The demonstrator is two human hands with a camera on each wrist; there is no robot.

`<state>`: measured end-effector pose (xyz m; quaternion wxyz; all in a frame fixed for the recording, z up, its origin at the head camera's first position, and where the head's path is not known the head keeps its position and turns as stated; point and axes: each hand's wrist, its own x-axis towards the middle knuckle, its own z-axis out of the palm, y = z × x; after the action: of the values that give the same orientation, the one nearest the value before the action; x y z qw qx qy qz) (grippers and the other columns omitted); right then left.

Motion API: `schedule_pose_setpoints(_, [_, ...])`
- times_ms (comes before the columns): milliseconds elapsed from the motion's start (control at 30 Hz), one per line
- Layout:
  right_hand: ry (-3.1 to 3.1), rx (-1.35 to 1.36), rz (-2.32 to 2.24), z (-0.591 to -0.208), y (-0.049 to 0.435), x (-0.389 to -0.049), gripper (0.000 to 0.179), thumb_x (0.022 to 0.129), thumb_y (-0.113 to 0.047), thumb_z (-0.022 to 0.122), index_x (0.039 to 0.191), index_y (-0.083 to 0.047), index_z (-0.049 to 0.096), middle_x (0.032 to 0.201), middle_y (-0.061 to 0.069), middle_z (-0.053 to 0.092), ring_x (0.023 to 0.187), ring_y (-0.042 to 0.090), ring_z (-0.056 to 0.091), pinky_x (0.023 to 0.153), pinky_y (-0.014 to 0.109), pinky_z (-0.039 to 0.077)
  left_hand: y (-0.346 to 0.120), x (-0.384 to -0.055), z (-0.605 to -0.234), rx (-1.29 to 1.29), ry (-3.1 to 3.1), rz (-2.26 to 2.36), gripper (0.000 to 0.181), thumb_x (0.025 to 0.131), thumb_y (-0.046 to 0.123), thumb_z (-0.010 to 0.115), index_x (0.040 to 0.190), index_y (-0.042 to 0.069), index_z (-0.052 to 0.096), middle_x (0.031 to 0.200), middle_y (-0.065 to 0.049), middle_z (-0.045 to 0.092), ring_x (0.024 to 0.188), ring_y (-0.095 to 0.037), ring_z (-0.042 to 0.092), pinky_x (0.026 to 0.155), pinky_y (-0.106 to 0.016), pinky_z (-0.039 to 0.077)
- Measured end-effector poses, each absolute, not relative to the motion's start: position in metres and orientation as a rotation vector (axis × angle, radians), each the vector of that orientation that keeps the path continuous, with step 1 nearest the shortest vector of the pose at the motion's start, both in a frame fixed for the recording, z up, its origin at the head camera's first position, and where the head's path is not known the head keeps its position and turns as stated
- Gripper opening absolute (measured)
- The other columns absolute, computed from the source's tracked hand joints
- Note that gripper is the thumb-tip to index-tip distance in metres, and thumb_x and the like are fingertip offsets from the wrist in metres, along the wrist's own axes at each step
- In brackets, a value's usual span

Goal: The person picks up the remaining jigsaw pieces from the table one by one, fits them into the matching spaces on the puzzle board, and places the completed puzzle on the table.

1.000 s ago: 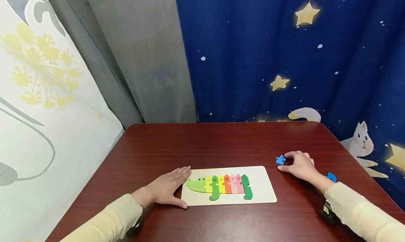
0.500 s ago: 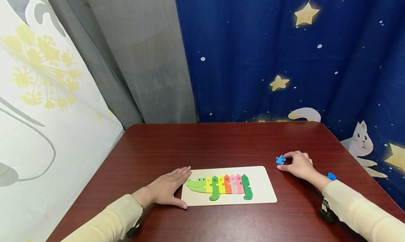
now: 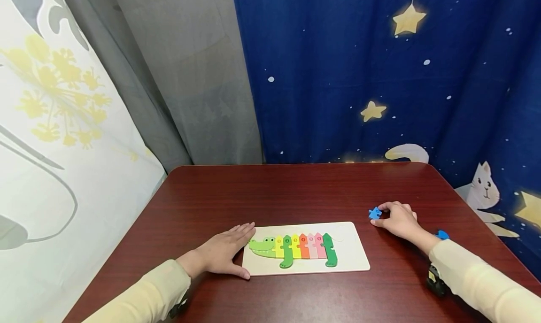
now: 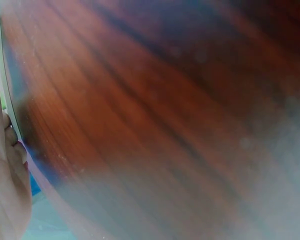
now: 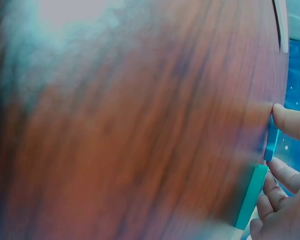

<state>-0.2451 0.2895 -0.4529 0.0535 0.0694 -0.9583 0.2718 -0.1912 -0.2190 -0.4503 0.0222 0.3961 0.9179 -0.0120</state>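
The left hand (image 3: 226, 250) rests with fingers extended on the left end of a pale wooden puzzle board (image 3: 355, 257). On that board lies a colourful crocodile (image 3: 302, 246) made of joined pieces: light-green head, yellow, orange and pink body strips, dark-green legs. Off the board's upper right, the right hand (image 3: 399, 219) pinches a small blue puzzle piece (image 3: 374, 213) between thumb and index finger. In the right wrist view the blue piece (image 5: 272, 141) shows edge-on between these two fingertips. A teal piece (image 5: 252, 197) stands out below it, beside the curled other fingers.
Another blue piece (image 3: 442, 234) lies beyond the right forearm, partly hidden by it. The dark red-brown table (image 3: 270, 191) has rounded far corners. Behind it hang a grey curtain (image 3: 190, 79) and a blue starry curtain (image 3: 329, 79); a white patterned cloth (image 3: 46, 182) hangs at the left.
The right hand has shifted very slightly at the blue puzzle piece, which lies in nearly the same spot. The left hand stays still on the board.
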Motion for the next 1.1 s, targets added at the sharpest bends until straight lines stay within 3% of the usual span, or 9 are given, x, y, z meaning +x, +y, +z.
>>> schedule_pose_setpoints(1100, [-2.890,0.178,0.917,-0.4548,0.2919,-0.2504,0.050,0.085,-0.028,0.076,0.115,0.009,0.063,0.117,0.032,0.054,0.106,0.050,0.039,0.082,0.061,0.032,-0.2188,-0.1922,-0.4503,1.220,2.840,-0.030,0.116,0.076,0.086,0.042,0.154,0.003,0.021,0.161,-0.010,0.014,0.146,-0.021,0.015,0.117,-0.035,0.019])
